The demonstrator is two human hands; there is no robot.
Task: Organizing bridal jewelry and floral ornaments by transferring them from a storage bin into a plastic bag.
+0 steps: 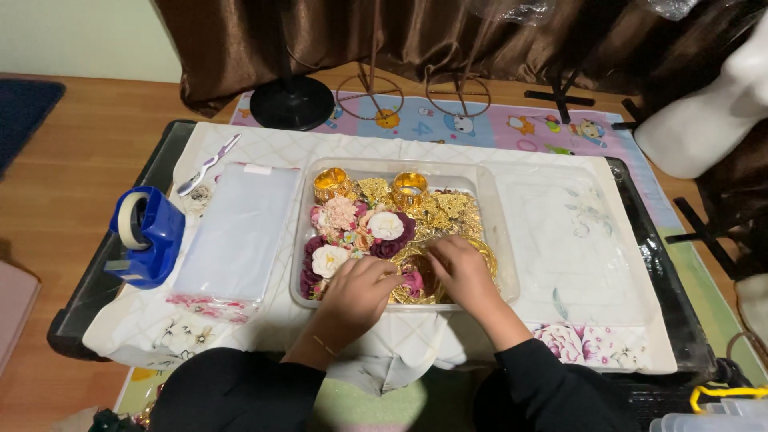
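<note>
A clear plastic tray (496,216) sits on the cloth-covered table and holds fabric flowers (352,228) in pink, cream and maroon, gold leaf ornaments (448,208) and two gold rings (332,182). My left hand (356,296) rests at the tray's near edge, fingers curled over the flowers and a gold piece. My right hand (464,268) reaches into the tray's near right part, fingertips on the gold ornaments. What either hand grips is hidden.
A blue tape dispenser (146,236) stands at the table's left edge. A clear lid (236,232) lies beside the tray, a small white tool (210,164) behind it. A black stand base (292,102), wire stands (456,94) and brown curtain are behind.
</note>
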